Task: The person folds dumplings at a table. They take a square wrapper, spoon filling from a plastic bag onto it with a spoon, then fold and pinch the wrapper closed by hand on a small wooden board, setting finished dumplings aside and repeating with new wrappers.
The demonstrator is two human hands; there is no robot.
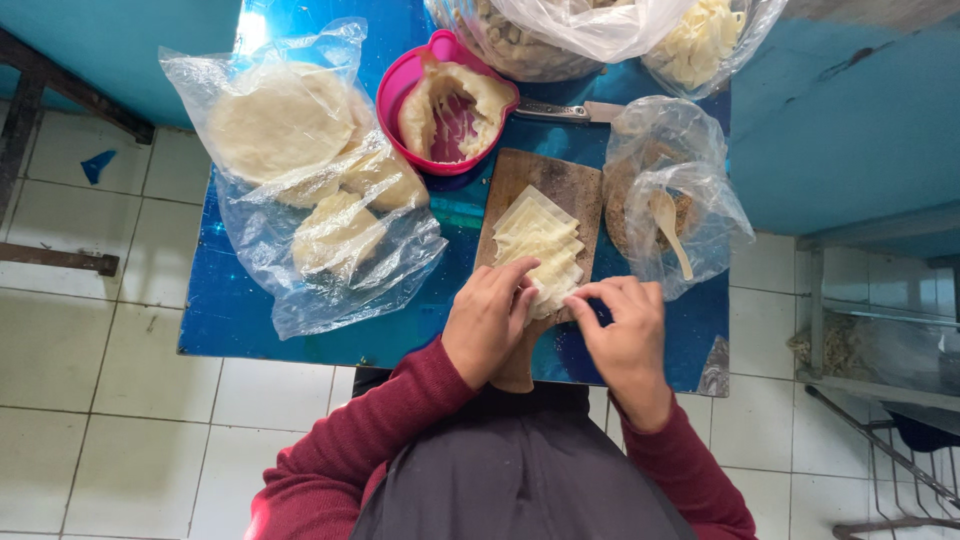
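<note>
Dough squares, stacked on the wooden board at the near edge of my blue table, with the fingers of my left hand and right hand pinching the nearest square.

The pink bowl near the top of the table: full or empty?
Partly filled. The pink bowl holds a hollowed lump of pale dough, and bare pink base shows through the middle.
</note>
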